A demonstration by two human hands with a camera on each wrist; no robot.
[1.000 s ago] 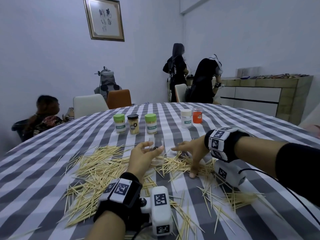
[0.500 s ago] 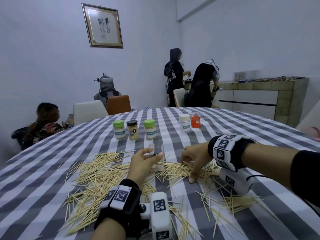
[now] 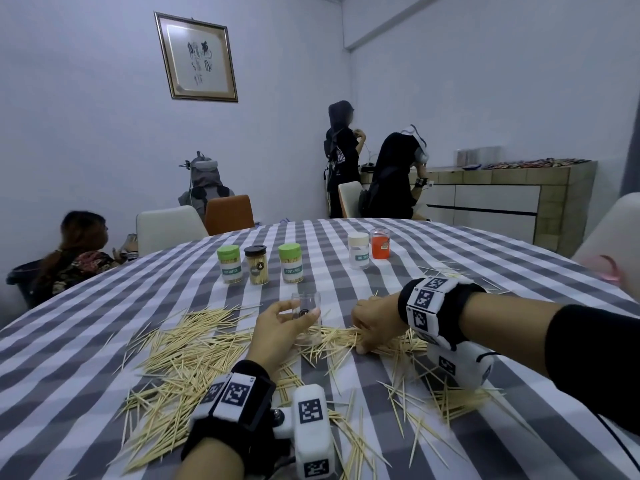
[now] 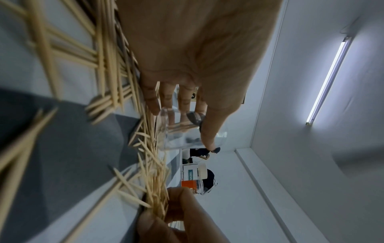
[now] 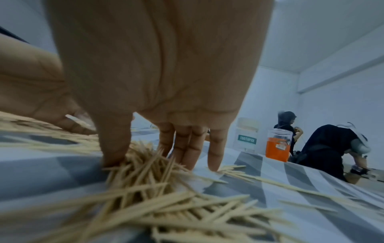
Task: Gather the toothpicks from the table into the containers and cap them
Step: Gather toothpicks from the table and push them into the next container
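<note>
Loose wooden toothpicks (image 3: pixel 194 362) lie scattered over the checked tablecloth (image 3: pixel 415 258). My left hand (image 3: pixel 288 318) grips a clear, uncapped container (image 3: pixel 306 306) that stands on the cloth in the middle; in the left wrist view its fingers (image 4: pixel 185 100) wrap the clear container (image 4: pixel 187 133). Just right of it, my right hand (image 3: pixel 363 336) is pressed down on a heap of toothpicks (image 3: pixel 346 336). In the right wrist view my thumb and fingers (image 5: pixel 182 148) close around a bunch of toothpicks (image 5: pixel 145 157).
Further back stand capped containers: two with green lids (image 3: pixel 229 263) (image 3: pixel 290 262), one with a black lid (image 3: pixel 255 264), one with a white lid (image 3: pixel 358 250) and an orange one (image 3: pixel 380 243). Chairs and several people are beyond the table's far edge.
My right hand's fingers have drawn in from a spread pose and now bunch toothpicks together. My left hand still holds the clear container in the same spot.
</note>
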